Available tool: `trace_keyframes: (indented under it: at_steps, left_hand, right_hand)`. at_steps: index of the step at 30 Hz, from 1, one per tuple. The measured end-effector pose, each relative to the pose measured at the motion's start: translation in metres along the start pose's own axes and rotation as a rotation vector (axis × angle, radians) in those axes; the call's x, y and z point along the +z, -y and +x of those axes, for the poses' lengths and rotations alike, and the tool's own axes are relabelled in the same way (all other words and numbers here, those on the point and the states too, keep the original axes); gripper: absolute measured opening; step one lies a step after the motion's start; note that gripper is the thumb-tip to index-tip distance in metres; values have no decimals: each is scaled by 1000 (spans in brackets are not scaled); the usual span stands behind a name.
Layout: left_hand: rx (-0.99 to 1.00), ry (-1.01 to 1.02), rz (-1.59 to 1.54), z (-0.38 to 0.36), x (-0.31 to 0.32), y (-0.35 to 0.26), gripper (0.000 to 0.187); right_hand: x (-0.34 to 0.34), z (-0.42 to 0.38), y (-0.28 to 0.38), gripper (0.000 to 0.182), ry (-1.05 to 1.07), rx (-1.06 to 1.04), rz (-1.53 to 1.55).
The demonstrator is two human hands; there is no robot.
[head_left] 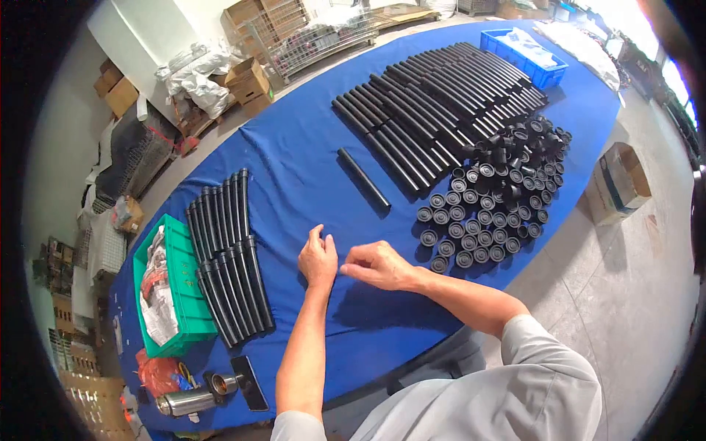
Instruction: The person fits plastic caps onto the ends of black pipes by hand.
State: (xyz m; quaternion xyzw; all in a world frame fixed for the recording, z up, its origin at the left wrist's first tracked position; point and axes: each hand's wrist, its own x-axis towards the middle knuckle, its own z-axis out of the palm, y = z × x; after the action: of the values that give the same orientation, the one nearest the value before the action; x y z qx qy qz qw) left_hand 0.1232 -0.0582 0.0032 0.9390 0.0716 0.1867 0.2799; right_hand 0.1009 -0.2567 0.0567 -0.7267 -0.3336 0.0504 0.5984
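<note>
Near the middle of the blue cloth [294,198], my left hand [319,257] is raised with its fingers bent, and nothing shows in it. Close to its right, my right hand [379,266] has curled fingers; whether they hold anything is hidden. A single black tube [364,178] lies beyond both hands. To the left, black tubes with caps [234,257] lie in two rows. Many plain black tubes [412,121] lie side by side at the upper right. Round black caps [485,220] are heaped and spread right of my right hand.
A green crate [193,294] with wrapped items stands at the left edge, a blue crate [544,72] at the far right. A phone [250,384] and a metal cylinder [185,402] lie at the near left. An open carton [618,184] stands on the floor at right.
</note>
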Motion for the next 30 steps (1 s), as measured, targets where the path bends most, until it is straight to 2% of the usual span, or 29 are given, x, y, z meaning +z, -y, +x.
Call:
trace_keyframes:
  at_steps: [2,3,5,7,10,14,17,21,25,28,30]
  left_hand:
    - [7,-10,7,0,-1,-1,31]
    - [13,-10,9,-1,0,0,31]
    - [35,-50,-14,0,4,6,29]
    - [-2,14,-9,0,-1,1,29]
    - [20,-2,31,1,4,5,27]
    - [7,3,-1,1,1,2,25]
    - [38,-50,0,0,4,4,24]
    - [0,-6,5,1,0,1,24]
    - [-11,6,1,0,-1,-1,23]
    - [-5,-2,-4,1,-1,0,22]
    - [-1,-6,-13,1,0,0,22]
  right_hand:
    - [-23,6,20,19,-73,-66,-142]
    - [-42,8,25,17,-145,-99,-309]
    - [-99,16,39,18,-221,-15,-702]
    - [-171,26,2,25,-344,-71,-1116]
    - [-253,18,-18,36,-291,157,-1348]
    - [-285,11,-41,44,-25,515,-1383]
    - [-275,10,-33,45,50,557,-1495]
    - [-277,12,-42,41,67,600,-1537]
    - [-277,16,-41,37,58,638,-1525]
    - [-286,21,-44,36,141,669,-1434]
    - [-290,18,-51,35,116,582,-1408]
